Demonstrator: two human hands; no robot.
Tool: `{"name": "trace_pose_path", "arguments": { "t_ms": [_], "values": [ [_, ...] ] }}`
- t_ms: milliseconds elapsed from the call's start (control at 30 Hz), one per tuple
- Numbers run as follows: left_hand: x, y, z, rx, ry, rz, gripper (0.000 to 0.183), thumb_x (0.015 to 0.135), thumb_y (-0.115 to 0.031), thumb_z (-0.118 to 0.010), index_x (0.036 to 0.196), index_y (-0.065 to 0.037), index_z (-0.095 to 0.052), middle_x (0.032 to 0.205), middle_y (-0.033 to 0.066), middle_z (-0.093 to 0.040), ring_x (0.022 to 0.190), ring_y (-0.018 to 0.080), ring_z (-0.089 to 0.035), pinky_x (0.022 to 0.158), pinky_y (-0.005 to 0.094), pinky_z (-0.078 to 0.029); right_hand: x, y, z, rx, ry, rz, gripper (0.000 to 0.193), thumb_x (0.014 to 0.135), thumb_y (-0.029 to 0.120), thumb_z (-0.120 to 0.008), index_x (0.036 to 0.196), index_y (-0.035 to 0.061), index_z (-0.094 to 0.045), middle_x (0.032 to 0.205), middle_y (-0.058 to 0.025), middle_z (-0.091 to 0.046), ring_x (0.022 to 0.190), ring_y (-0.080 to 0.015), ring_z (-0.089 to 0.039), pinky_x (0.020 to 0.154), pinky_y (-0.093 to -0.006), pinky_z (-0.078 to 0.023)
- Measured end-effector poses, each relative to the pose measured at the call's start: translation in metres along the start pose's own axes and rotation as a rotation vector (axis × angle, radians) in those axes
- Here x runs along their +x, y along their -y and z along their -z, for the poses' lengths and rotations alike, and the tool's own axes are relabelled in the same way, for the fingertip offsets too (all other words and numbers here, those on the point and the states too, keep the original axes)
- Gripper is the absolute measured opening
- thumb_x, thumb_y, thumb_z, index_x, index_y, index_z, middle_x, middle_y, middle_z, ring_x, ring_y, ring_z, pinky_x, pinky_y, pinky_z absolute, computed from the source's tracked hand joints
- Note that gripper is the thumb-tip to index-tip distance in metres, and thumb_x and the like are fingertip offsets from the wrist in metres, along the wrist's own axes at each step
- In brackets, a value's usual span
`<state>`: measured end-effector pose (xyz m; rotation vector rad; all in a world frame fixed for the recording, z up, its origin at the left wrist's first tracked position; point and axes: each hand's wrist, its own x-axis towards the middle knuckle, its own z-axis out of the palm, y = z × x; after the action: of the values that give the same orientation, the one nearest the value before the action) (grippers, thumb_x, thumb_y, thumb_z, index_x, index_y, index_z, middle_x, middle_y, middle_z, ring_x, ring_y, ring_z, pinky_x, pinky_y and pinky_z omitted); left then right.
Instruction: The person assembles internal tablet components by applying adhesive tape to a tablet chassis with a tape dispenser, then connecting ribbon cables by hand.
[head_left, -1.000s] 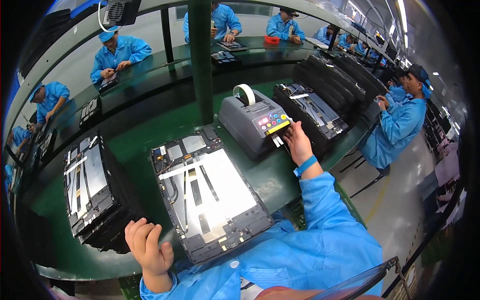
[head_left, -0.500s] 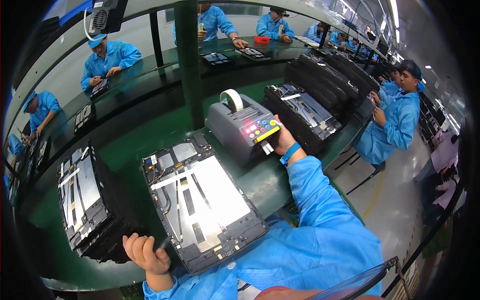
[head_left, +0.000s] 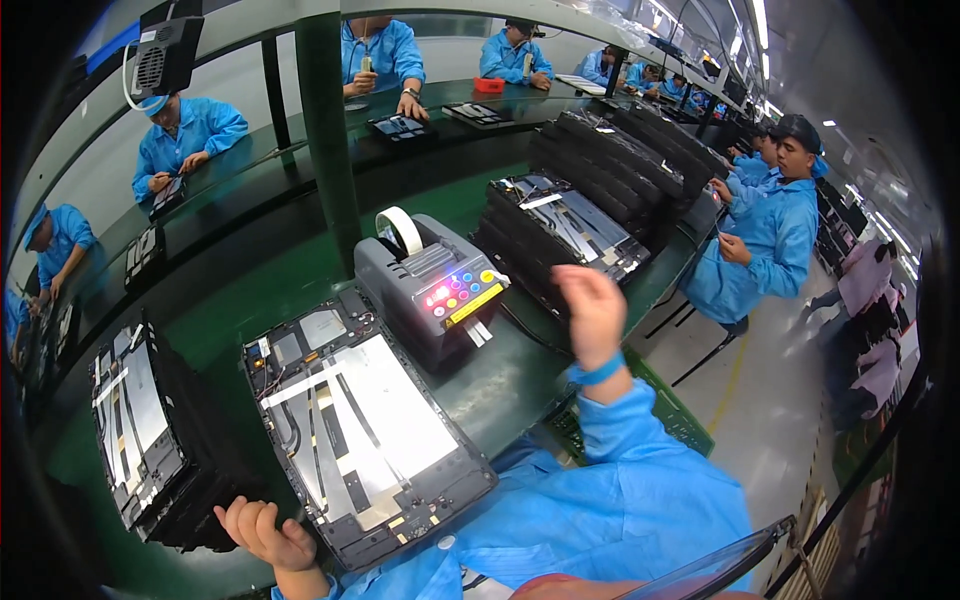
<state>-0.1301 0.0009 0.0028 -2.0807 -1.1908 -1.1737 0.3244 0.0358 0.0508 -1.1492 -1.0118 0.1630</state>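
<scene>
An opened tablet-like device lies face down in front of me, its silver plate, dark cables and white tape strip exposed. Beside its lower left corner is my left hand, fingers loosely curled and apart from the thumb, nothing visible in them. My right hand is raised to the right of a grey tape dispenser, clear of it. Motion blurs its bent fingers, so whether they hold anything cannot be told. A white tape roll sits on the dispenser, and a short pale strip sticks out of its front.
Stacked opened devices stand on the left and behind the dispenser. A green post rises from the bench. A green crate is below its right edge. Several blue-coated co-workers sit across and at the right.
My right hand has left the tape dispenser's front and moved back toward me. The view has shifted, so the bench items appear further left. My left hand stays by the device's corner.
</scene>
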Motion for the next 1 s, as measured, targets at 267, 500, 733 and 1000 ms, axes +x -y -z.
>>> {"name": "trace_pose_path", "arguments": {
  "t_ms": [267,500,733,1000],
  "values": [
    [0.001,-0.003,-0.001,-0.013,-0.005,-0.006,0.024,0.090,-0.025,-0.043,0.089,-0.002,-0.051,0.087,0.0137,-0.052,0.095,0.0342,-0.050,0.103,0.0569,-0.026,0.027,-0.037,0.154,0.258,-0.642,-0.392,0.009,0.082,0.020,-0.058,0.086,0.0120,-0.058,0.071,0.0026,-0.052,0.049,-0.0042,-0.038,0.039,-0.0186,-0.026],
    [0.000,-0.003,0.000,-0.057,0.000,0.012,0.023,0.089,-0.025,-0.044,0.089,-0.002,-0.050,0.088,0.0136,-0.051,0.096,0.0342,-0.050,0.103,0.0578,-0.026,0.079,-0.080,0.148,0.116,-0.425,-0.341,0.050,0.086,0.034,-0.060,0.127,0.0070,-0.050,0.119,-0.0050,-0.054,0.111,-0.0181,-0.047,0.096,-0.0301,-0.033],
    [0.000,-0.002,-0.001,-0.046,-0.019,0.016,0.023,0.090,-0.025,-0.044,0.090,-0.003,-0.050,0.087,0.0130,-0.051,0.094,0.0336,-0.050,0.103,0.0585,-0.026,0.072,-0.076,0.098,-0.360,-0.520,-0.197,0.046,0.085,0.029,-0.062,0.115,-0.0032,-0.049,0.112,-0.0161,-0.055,0.104,-0.0233,-0.051,0.092,-0.0321,-0.039],
    [0.001,-0.001,-0.001,-0.083,0.016,0.015,0.023,0.090,-0.025,-0.044,0.089,-0.003,-0.049,0.086,0.0128,-0.050,0.092,0.0334,-0.050,0.103,0.0587,-0.026,0.088,-0.098,0.146,0.110,-0.347,-0.546,0.052,0.091,0.053,-0.045,0.105,0.0049,-0.058,0.097,-0.0045,-0.062,0.087,-0.0193,-0.054,0.082,-0.0324,-0.040]
  ]
}}
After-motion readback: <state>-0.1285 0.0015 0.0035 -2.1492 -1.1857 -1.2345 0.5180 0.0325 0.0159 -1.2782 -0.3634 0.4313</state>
